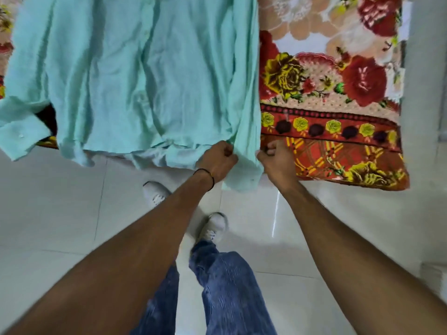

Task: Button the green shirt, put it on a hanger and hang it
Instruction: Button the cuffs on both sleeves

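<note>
Shirt: green shirt (135, 76) spread flat across floral blanket (333, 93), apparently for buttoning.
Left hand (217, 158): clenched on sleeve (244, 165) at blanket's near edge.
Right hand (275, 155): pinching the sleeve's other side, likely to straighten it.

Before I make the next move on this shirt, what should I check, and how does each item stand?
1. Left hand grips the sleeve: ok.
2. Right hand pinches that sleeve's other edge: ok.
3. Green shirt lies spread on the floral blanket: ok, though creased.
4. Shirt front buttoned: cannot tell.
5. Held cuff buttoned: cannot tell, blurred.
6. Hanger in view: not ok, none visible.
</note>
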